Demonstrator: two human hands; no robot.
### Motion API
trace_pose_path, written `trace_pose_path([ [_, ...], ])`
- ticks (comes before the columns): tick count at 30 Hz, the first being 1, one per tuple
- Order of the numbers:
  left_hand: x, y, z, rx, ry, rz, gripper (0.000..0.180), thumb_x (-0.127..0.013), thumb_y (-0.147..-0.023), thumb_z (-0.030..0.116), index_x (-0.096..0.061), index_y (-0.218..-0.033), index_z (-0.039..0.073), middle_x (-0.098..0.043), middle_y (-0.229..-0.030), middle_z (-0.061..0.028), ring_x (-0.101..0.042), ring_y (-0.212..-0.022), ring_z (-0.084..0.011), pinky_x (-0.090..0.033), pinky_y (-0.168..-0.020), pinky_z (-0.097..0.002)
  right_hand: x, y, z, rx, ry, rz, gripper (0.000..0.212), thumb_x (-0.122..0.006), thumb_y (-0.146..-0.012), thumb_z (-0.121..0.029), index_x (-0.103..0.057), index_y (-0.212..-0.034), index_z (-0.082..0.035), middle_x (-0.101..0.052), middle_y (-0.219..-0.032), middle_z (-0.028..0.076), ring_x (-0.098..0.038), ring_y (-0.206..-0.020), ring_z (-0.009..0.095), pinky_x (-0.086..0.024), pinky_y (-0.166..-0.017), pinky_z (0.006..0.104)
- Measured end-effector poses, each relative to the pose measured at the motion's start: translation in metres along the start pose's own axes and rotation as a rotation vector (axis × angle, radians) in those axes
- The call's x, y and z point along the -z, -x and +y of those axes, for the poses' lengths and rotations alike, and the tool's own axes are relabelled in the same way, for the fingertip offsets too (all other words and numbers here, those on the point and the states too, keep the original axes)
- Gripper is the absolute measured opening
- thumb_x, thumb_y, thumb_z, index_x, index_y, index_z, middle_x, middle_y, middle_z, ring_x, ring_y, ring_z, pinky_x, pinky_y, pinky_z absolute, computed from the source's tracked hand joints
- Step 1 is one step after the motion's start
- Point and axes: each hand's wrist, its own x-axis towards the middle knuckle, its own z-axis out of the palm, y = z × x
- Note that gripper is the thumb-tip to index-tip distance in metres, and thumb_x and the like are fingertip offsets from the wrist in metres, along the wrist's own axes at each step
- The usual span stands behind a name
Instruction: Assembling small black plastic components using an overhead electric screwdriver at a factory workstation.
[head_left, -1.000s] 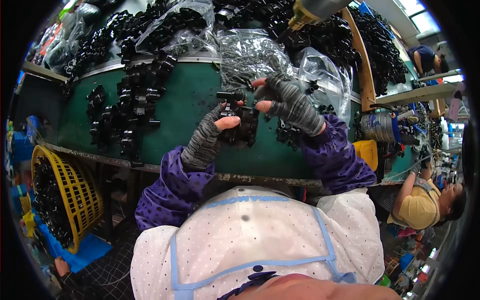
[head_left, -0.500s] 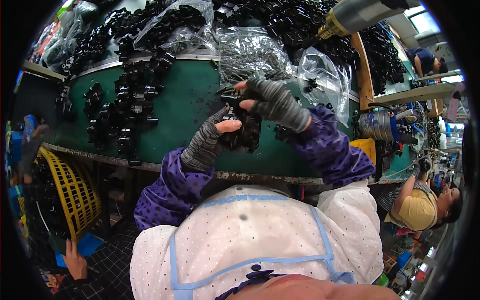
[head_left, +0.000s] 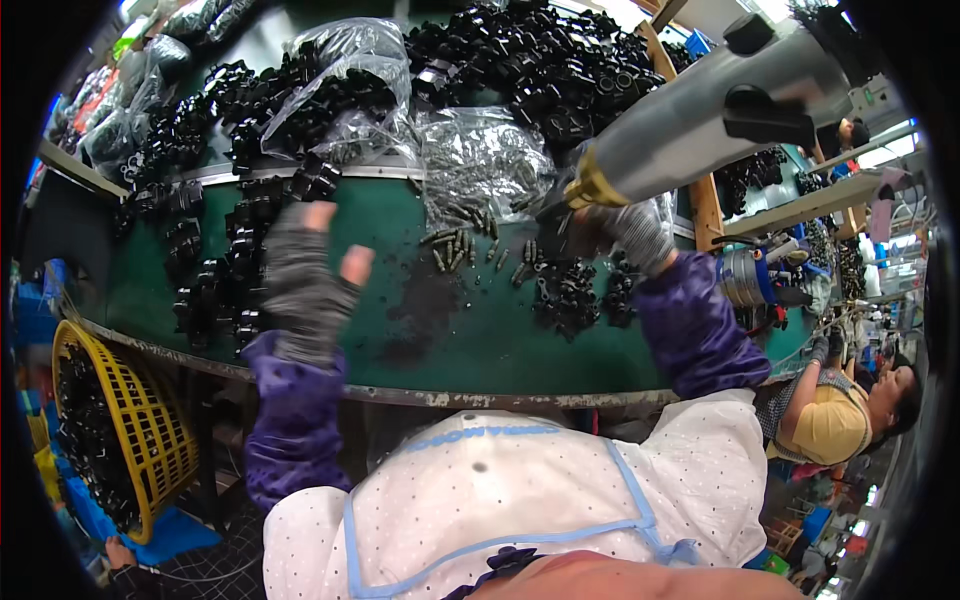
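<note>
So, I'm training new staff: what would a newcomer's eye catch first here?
Probably the large silver tool at the upper right, its brass-coloured end overlapping the right hand in view. Next, the tilted yellow basket of black pieces at the lower left, then the dark heap at top centre.

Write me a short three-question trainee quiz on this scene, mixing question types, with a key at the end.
1. True or false: the yellow basket stands on the wearer's right.
2. Which of the wearer's own hands is nearer the grey power tool?
3. The loose metal pins lie on a tabletop that is: (a) white, (b) green, (c) red.

Key:
1. False; it stands on the wearer's left.
2. The right hand, close by the tool's brass-coloured end.
3. (b) green.
</note>
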Motion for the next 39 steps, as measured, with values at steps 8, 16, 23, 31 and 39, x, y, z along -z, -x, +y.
trace_pose_path([
  [8, -0.01, 0.011, -0.051, 0.439, -0.544, -0.429, 0.042, -0.062, -0.072, 0.021, -0.051, -0.112, 0.014, -0.052, -0.108, -0.0132, -0.054, -0.092, -0.0302, -0.046, -0.078, -0.0375, 0.074, -0.188, -0.021, 0.183, -0.584, 0.482, 0.013, -0.06, -0.081, -0.015, -0.059, -0.087, -0.004, -0.057, -0.073, 0.007, -0.053, -0.047, 0.017, -0.051, -0.046, 0.0287],
  [16, -0.013, 0.01, -0.002, 0.584, 1.307, -0.248, 0.033, -0.055, -0.082, 0.009, -0.048, -0.114, 0.005, -0.053, -0.102, -0.0033, -0.05, -0.092, -0.011, -0.042, -0.08, -0.0231, 0.171, -0.23, 0.06, 0.391, 1.017, 1.064, 0.077, -0.069, -0.066, -0.044, -0.037, -0.126, -0.009, -0.047, -0.119, 0.015, -0.048, -0.105, 0.034, -0.038, -0.089, 0.0434],
  [23, -0.031, 0.068, -0.002, 0.602, 0.948, -0.182, 0.042, -0.066, -0.072, 0.01, -0.045, -0.108, 0.005, -0.048, -0.102, -0.0053, -0.045, -0.096, -0.0153, -0.036, -0.087, -0.0278, 0.09, -0.238, 0.048, -0.244, 0.824, 0.875, 0.107, -0.063, -0.066, -0.057, 0.0, -0.138, -0.01, -0.005, -0.142, 0.02, -0.012, -0.129, 0.04, -0.02, -0.101, 0.0538],
  [31, 0.0, 0.072, 0.027, 0.228, 0.157, -0.099, 0.067, -0.075, -0.057, 0.021, -0.044, -0.114, 0.007, -0.041, -0.121, -0.0181, -0.04, -0.113, -0.0342, -0.034, -0.095, -0.0402, 0.144, -0.237, 0.026, -0.01, 0.479, 0.592, 0.097, -0.058, -0.072, -0.053, -0.002, -0.137, -0.01, -0.011, -0.14, 0.021, -0.018, -0.127, 0.04, -0.023, -0.1, 0.0536],
  [39, -0.004, 0.013, 0.017, -0.382, -0.092, -0.551, 0.085, -0.074, -0.047, 0.03, -0.042, -0.124, 0.013, -0.042, -0.123, -0.0131, -0.039, -0.114, -0.0331, -0.036, -0.091, -0.0386, 0.146, -0.169, -0.006, 0.214, -0.134, -0.059, 0.087, -0.053, -0.078, -0.049, -0.003, -0.137, -0.009, -0.018, -0.138, 0.023, -0.024, -0.124, 0.04, -0.025, -0.1, 0.0535],
])
